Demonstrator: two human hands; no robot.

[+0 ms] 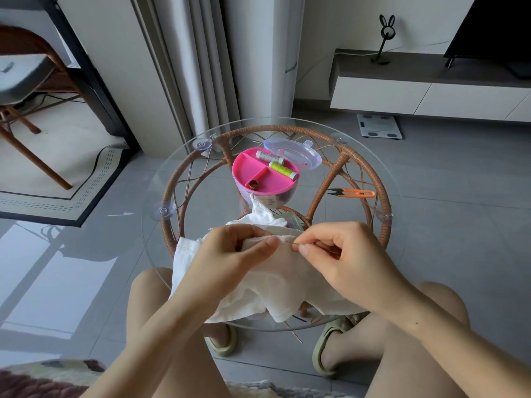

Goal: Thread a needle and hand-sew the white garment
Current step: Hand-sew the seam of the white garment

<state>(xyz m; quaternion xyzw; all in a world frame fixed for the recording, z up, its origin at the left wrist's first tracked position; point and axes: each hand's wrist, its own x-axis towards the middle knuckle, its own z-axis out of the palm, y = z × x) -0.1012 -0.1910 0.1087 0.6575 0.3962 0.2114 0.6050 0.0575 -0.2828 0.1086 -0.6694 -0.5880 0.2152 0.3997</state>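
A round glass counter (184,173) on a woven rattan frame (336,173) stands in front of the seated person, whose bare knees sit on either side of its near edge.

The white garment (273,282) lies bunched on the near half of the glass. Part of it spills over the near rim towards the lap, and its far end is heaped against the sewing box.

The left hand (230,254) rests on the garment from the left. Its fingers (250,229) are curled, with the thumb pinching a raised fold of the cloth. The right hand (347,254) comes in from the right, just beside the left. Its fingers (319,229) are curled too, and thumb and forefinger grasp the needle (291,242).

Behind the garment, near the middle of the counter, sits a pink divided tray (253,170) set in a clear tub. A clear lid (298,152) lies against its far right side.

Orange snips (355,193) lie on the glass to the right, well apart from the tray, with their dark blades pointing left.

Two spools lie in the tray's far compartment, a grey spool (269,157) behind and a lime-green spool (283,169) in front. A small metal thimble (253,183) sits in the near left compartment.

The needle is a thin dark sliver between the two hands, tip pointing left at the pinched fold. Whether it carries thread I cannot tell.
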